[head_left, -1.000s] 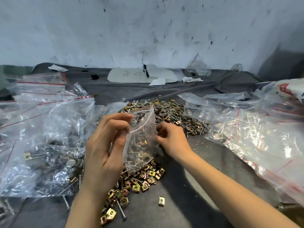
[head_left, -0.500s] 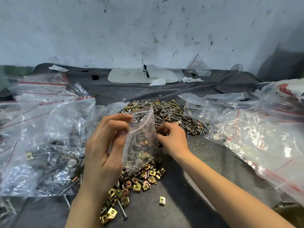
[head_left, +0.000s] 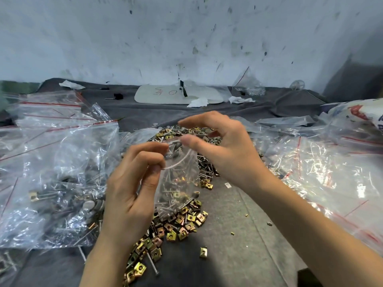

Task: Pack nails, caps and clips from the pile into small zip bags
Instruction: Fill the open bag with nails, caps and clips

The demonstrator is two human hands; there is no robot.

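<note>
Above the middle of the desk point(head_left: 232, 251), over the pile point(head_left: 176, 226) of brass clips and nails, hangs the small zip bag point(head_left: 178, 183). The left grip point(head_left: 130, 193) pinches its rim between thumb and curled fingers. The right grip point(head_left: 223, 154) sits at the mouth, forefinger lifted; whether it holds anything I cannot tell. Held by one side, the bag could tip and spill, and nail points might pierce it. It is clear, partly filled, mouth gaping.
</note>
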